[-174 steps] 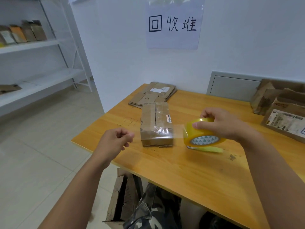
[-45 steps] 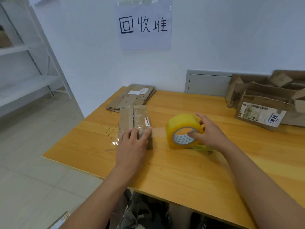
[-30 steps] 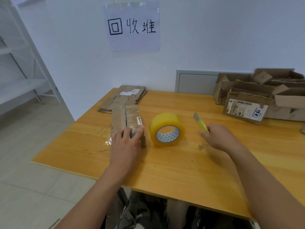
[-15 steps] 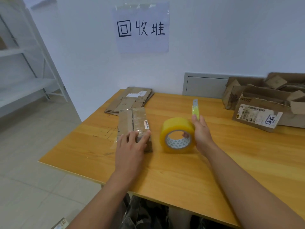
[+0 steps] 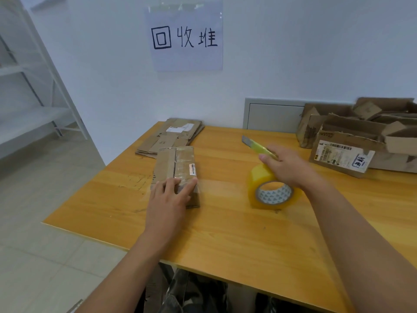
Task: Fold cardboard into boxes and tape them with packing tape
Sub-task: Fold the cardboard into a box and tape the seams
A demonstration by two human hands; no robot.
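Note:
A small folded cardboard box (image 5: 176,168), wrapped in clear tape, lies on the wooden table (image 5: 225,233). My left hand (image 5: 169,199) rests flat on its near end, fingers spread. A yellow roll of packing tape (image 5: 270,190) stands on edge to the right, a strip of clear tape running from it toward the box. My right hand (image 5: 286,166) hovers over the roll and grips a yellow-green utility knife (image 5: 257,146), its blade pointing up and left.
A stack of flattened cardboard (image 5: 171,137) lies at the table's far left corner. Opened, torn boxes (image 5: 361,141) pile up at the far right against the wall. White shelving (image 5: 33,105) stands to the left. More cardboard sits under the table.
My right hand let go of the roll, picked up the knife and now holds it above the roll, which sits farther right of the box. My left hand stays on the box.

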